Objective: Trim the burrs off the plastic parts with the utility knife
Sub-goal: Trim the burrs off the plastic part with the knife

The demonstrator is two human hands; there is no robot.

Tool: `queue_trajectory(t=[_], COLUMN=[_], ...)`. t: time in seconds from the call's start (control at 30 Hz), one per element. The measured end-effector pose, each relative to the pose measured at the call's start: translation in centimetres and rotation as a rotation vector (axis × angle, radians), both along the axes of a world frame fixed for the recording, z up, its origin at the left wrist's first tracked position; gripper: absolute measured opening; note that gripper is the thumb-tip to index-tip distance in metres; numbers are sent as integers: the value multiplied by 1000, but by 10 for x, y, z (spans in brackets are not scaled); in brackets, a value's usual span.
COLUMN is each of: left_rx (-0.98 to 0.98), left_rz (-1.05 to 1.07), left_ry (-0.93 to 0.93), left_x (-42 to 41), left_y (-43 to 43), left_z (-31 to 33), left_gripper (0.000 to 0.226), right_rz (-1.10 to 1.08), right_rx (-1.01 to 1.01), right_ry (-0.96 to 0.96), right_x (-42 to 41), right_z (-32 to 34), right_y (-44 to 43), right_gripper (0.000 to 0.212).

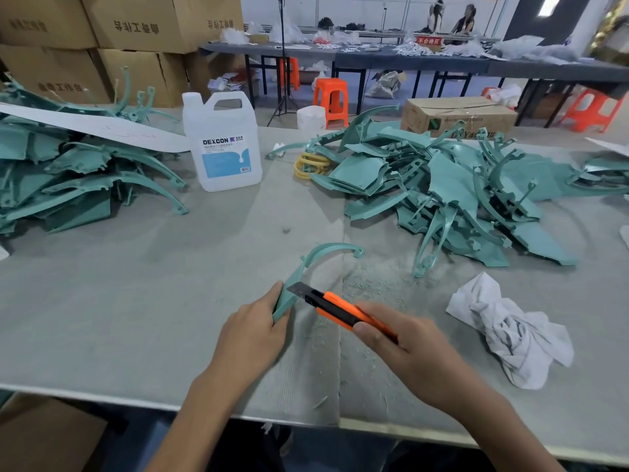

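Observation:
My left hand point(253, 330) grips the wide lower end of a curved teal plastic part point(308, 264), whose thin arc reaches up and to the right over the table. My right hand point(405, 349) holds an orange and black utility knife point(335, 306). Its dark blade is extended and lies against the part's edge just above my left thumb. Teal shavings lie scattered on the grey mat point(153, 301) under and right of the knife. One heap of teal parts point(452, 195) sits at the right, another heap point(68, 175) at the left.
A clear jug with a blue label point(223, 144) stands behind the work spot. A crumpled white rag point(510, 335) lies to the right. Yellow rings point(311, 165) and a cardboard box point(456, 117) sit further back. The table's front edge runs just below my forearms.

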State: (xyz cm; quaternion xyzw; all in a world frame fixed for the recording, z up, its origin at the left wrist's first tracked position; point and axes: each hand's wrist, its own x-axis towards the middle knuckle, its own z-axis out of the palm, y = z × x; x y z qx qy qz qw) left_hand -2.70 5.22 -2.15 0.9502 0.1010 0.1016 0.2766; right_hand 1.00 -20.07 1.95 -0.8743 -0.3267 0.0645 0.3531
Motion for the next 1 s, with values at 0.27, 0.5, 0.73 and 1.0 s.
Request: queue_trajectory(t=[0.27, 0.5, 0.73, 1.0], left_rx=[-22, -75, -48, -65], left_rz=[-12, 47, 6, 29], left_ry=[-49, 3, -35, -83], left_x=[-1, 5, 0, 0], left_y=[0, 7, 1, -1], left_z=[-6, -7, -5, -7], left_gripper=[21, 41, 31, 31], right_rz=[-48, -21, -93, -344], right_rx=[-87, -93, -165, -355], right_ry=[-83, -139, -197, -127], right_x=[18, 39, 68, 123], right_z=[-3, 6, 5, -25], right_y=[9, 30, 31, 28], right_gripper=[28, 25, 29, 38])
